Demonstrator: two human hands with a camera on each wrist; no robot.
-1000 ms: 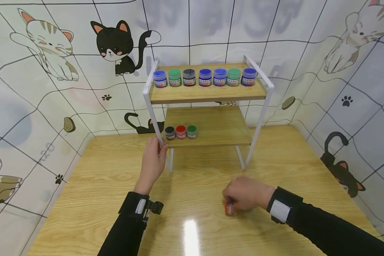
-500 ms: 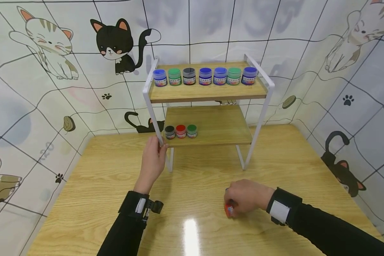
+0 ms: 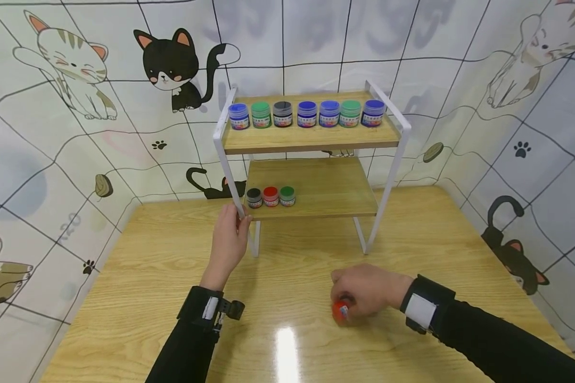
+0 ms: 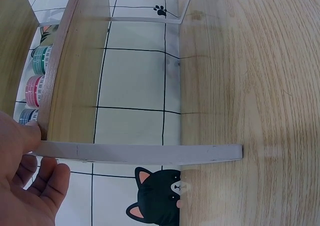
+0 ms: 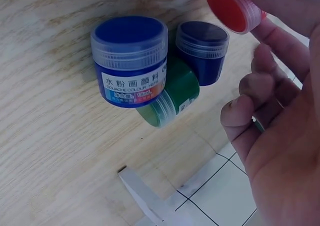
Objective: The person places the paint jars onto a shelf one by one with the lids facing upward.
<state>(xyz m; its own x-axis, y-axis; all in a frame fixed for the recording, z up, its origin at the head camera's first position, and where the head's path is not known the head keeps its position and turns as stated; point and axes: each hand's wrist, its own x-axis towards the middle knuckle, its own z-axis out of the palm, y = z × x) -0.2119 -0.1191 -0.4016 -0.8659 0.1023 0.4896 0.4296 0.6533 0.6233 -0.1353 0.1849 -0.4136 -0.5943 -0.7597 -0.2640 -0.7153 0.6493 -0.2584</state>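
My left hand [image 3: 227, 242] holds the white frame leg [image 4: 140, 152] of a two-tier wooden shelf [image 3: 311, 141] at the lower board's left end. A red-lidded paint jar [image 5: 231, 8] is pinched between the thumb and fingers of my right hand [image 3: 366, 292], just over the table in front of the shelf. Beside that hand, the right wrist view shows a blue gouache jar [image 5: 131, 61], a darker blue jar [image 5: 202, 51] and a green jar [image 5: 175, 93] lying on its side. The head view does not show these jars; the right hand covers that spot.
Several blue, green and black jars [image 3: 307, 115] stand in a row on the top board. On the lower board's left, a black jar [image 3: 254, 198], a red jar [image 3: 270, 197] and a green jar [image 3: 287, 196] stand side by side. A cat-patterned sheet [image 3: 172, 149] backs the table.
My right hand has shifted slightly left, and the red jar has tilted so more of its red face shows. My left hand stays on the shelf leg.
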